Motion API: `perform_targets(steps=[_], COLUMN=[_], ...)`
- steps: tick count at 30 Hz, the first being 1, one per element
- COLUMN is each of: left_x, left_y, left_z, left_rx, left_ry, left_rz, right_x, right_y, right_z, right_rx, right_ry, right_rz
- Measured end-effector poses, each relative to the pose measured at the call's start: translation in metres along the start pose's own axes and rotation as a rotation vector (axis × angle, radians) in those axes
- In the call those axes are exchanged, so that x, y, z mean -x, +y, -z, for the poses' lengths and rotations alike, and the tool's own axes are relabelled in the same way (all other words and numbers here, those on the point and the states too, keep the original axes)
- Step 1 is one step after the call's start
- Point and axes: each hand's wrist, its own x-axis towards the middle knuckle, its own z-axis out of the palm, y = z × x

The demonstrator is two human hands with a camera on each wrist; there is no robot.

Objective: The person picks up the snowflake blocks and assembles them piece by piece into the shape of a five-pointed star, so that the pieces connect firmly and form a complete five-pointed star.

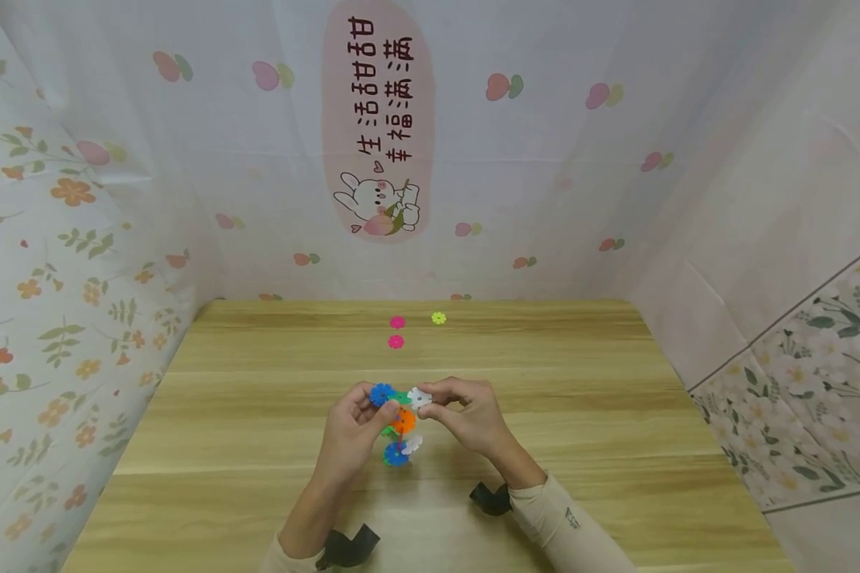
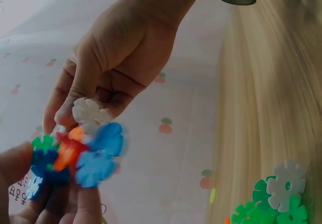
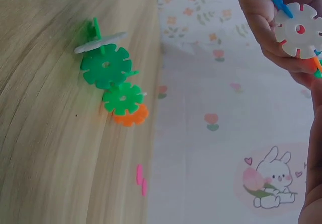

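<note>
A cluster of notched snowflake discs is held between my two hands. My left hand point(image 1: 351, 430) grips it at a blue disc point(image 1: 382, 394). With thumb and fingers, my right hand point(image 1: 476, 418) pinches the white disc point(image 1: 420, 398). Orange and red pieces point(image 2: 70, 151) sit mid-cluster in the left wrist view, beside more blue discs point(image 2: 98, 168). A separate joined group with green discs point(image 3: 106, 65), a white disc and an orange disc point(image 3: 132, 116) stands on the table. In the head view the groups overlap, so where each ends I cannot tell.
Two pink discs point(image 1: 396, 342) and one yellow disc point(image 1: 439, 318) lie near the back of the wooden table point(image 1: 258, 382). Patterned cloth point(image 1: 559, 199) hangs along the back and sides. Black wrist mounts point(image 1: 351, 547) stick out beside the forearms.
</note>
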Motion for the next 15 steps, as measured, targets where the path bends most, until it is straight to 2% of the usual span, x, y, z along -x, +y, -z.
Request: perform_targets(steps=[5,11,13,15], left_x=[0.000,-0.001,-0.001,0.000], left_y=[0.000,0.002,0.001,-0.001], left_z=[0.001,0.000,-0.001,0.000], left_rx=[-0.014,-0.039,-0.042,-0.051], left_ry=[0.001,0.005,0.009,0.038], left_rz=[0.005,0.022,0.029,0.053], right_x=[-0.002,0.005,0.005,0.003], right_y=[0.000,0.024,0.030,0.034], right_z=[-0.001,-0.005,-0.006,-0.004], right_rx=[-0.016,0.002,-0.002,-0.012], right_ry=[-0.009,-0.031,-0.057,-0.092], right_rz=[-0.023,-0.188,-0.215,-0.223])
